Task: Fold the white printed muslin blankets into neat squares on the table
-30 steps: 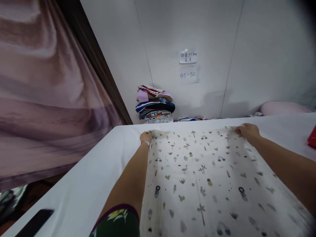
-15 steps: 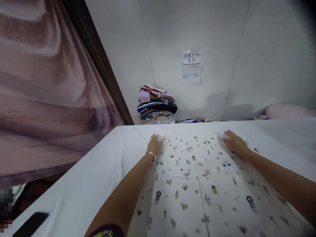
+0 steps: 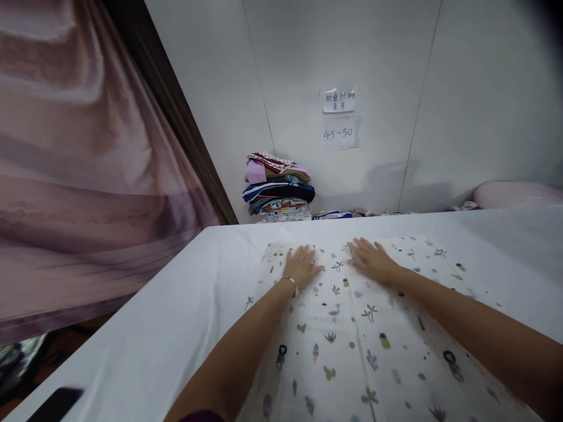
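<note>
A thin white cloth [image 3: 352, 351] printed with small palms, pineapples, cacti and flamingos lies spread over the white-covered table [image 3: 145, 328]. My left hand [image 3: 302, 268] rests flat on its far part, left of the middle, with the fingers apart and a silver bangle [image 3: 291, 285] at the wrist. To the right, my right hand [image 3: 372, 259] lies palm down on the same cloth near its far edge, fingers spread. Neither hand grips the cloth. A crease runs down the cloth's middle, and its near edge is out of view.
A stack of folded fabrics [image 3: 279, 184] stands behind the table against the wall, below two paper notes [image 3: 338, 117]. A pink curtain [image 3: 88, 176] hangs at the left. A dark flat object [image 3: 55, 404] lies at the table's near left corner.
Both hands have moved inward from the cloth's sides towards its middle, and their fingers have spread flat. The cloth's far side corners now lie outspread to the left and right.
</note>
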`<state>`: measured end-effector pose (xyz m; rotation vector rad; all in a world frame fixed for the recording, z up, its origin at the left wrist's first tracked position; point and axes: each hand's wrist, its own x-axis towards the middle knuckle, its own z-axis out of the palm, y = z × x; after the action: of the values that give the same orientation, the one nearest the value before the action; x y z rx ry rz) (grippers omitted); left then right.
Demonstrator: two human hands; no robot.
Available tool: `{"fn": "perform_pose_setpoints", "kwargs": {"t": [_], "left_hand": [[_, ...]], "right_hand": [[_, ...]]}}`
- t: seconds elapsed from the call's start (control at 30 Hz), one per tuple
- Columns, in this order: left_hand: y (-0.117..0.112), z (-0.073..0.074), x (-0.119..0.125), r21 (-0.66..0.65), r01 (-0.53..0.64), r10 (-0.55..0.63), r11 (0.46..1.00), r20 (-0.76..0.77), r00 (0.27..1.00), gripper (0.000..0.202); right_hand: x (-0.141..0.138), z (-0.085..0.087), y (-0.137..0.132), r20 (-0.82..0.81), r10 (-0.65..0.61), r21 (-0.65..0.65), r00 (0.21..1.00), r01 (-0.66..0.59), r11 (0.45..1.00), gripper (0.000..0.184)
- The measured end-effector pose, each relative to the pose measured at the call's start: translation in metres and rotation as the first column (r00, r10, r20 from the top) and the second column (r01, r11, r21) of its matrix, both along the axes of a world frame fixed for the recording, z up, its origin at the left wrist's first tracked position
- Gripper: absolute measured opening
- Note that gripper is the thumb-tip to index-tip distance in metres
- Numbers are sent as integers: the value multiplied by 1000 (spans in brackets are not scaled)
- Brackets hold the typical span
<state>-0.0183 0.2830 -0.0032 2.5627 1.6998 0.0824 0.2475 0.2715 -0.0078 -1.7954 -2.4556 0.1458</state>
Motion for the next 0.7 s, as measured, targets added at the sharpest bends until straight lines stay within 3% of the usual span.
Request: {"fn": "perform_pose_setpoints", "kwargs": {"t": [0.1,0.27,0.4,0.5,0.7], "left_hand": [[-2,-4,28,-26,140,-139,990,14,990,66],[8,-11,39,-92,89,-84,992,50,995,68],[9,-10,34,-81,101,-97,992,54,994,67],[8,-10,33,-79,105,-101,991,51,994,66],[13,-10,35,-79,95,-91,992,56,994,66]], "right_hand": [[-31,-5,8,-41,141,-55,989,-143,988,71],[-42,-9,27,-55,95,-66,994,-99,993,67],[-39,-3,17,-68,76,-69,995,-81,994,71],[-18,-4,-4,-60,21,-31,998,-23,999,74],[57,-13,-29,18,-270,-27,963,271,962,69]]}}
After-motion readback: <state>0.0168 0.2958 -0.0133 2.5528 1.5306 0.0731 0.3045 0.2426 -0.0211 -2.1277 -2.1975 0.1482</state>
